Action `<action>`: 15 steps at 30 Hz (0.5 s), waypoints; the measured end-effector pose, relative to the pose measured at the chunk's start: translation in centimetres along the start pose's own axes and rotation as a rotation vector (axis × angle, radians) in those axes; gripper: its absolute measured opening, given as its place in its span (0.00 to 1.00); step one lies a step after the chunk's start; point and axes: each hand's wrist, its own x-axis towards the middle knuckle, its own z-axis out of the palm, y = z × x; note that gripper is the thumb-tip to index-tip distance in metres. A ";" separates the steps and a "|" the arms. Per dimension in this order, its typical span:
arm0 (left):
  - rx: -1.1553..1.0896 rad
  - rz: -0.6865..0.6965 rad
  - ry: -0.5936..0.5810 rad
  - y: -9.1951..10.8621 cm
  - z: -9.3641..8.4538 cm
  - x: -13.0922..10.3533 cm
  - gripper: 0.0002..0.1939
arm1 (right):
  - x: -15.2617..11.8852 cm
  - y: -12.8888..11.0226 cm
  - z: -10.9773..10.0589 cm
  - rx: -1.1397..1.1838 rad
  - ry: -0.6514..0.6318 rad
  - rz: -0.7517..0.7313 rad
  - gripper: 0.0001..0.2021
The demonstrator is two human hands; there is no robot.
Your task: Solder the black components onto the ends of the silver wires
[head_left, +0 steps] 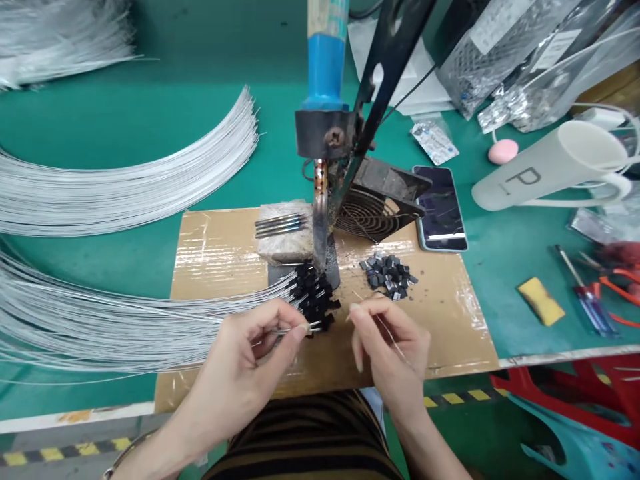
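My left hand [260, 353] pinches thin white wires between thumb and index finger, their bare tips pointing right. Beside those fingertips lies a cluster of black pieces [314, 293] at the ends of a long bundle of white wires [125, 327]. My right hand [393, 340] is closed around a thin strand of solder wire [393, 333], which sticks out past the thumb. Above the black cluster hangs a blue-handled soldering iron [326, 67], its tip pointing down. A pile of small black pieces [390, 275] lies beyond my right hand on the cardboard [450, 327].
A second wire bundle [150, 187] lies at the back left. Behind the iron's stand arm [390, 60] are a fan [375, 207] and a phone [441, 208]. On the right are a mug [550, 167], a yellow sponge [541, 301] and a screwdriver [590, 300].
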 end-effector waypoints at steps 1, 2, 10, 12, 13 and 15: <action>-0.006 -0.003 0.005 -0.1 0.0 0.0 0.14 | -0.1 0.0 -0.3 0.036 -0.010 -0.003 0.14; -0.010 -0.006 0.011 -0.1 -0.1 0.0 0.14 | -0.1 0.0 -0.6 0.069 -0.033 -0.010 0.15; 0.009 -0.001 0.065 -0.4 0.0 0.3 0.12 | -0.8 -0.7 -0.4 -0.014 -0.125 -0.045 0.12; 0.013 0.004 0.068 -0.4 -0.1 0.3 0.12 | -0.8 -0.7 -0.2 -0.031 -0.141 -0.055 0.12; 0.013 0.009 0.064 -0.3 -0.1 0.3 0.12 | -0.8 -0.7 -0.2 -0.034 -0.143 -0.052 0.11; 0.010 0.020 0.060 -0.1 -0.1 0.2 0.13 | -0.8 -0.6 -0.1 -0.041 -0.147 -0.048 0.10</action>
